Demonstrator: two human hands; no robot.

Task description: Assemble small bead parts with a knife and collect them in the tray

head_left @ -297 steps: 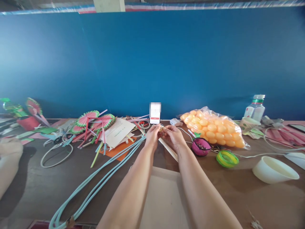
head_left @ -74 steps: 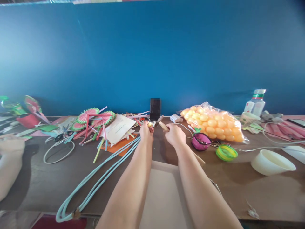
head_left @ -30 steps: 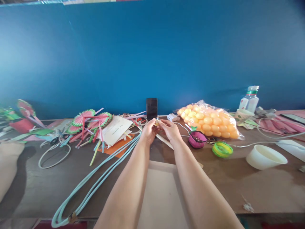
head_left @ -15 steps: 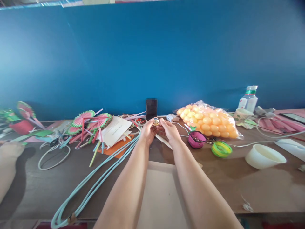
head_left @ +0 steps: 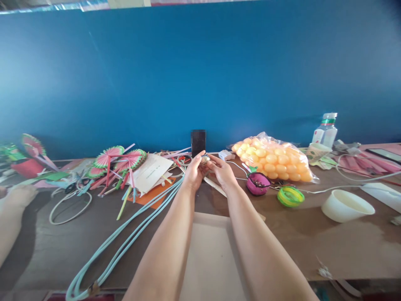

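Both my hands meet over the brown table [head_left: 313, 246], just in front of a dark phone [head_left: 198, 141] propped against the blue wall. My left hand [head_left: 193, 172] and my right hand [head_left: 223, 171] pinch one small round yellowish object [head_left: 205, 159] between their fingertips. A thin wooden stick [head_left: 216, 187] lies on the table under my right hand. A beige cardboard sheet [head_left: 213, 255] lies between my forearms.
Pale blue tubing loops [head_left: 125, 238] run left of my arm. Pink-green paper fans [head_left: 120, 159], papers and straws pile up at the left. A bag of orange balls [head_left: 275, 161], pink cup [head_left: 257, 184], green ring [head_left: 290, 196], white bowl [head_left: 347, 205] and bottle [head_left: 326, 128] stand right. Another person's arm [head_left: 12, 217] rests far left.
Earlier my hands were apart, the right one holding the wooden stick. The stick now lies on the table and both hands have come together on the small round object.
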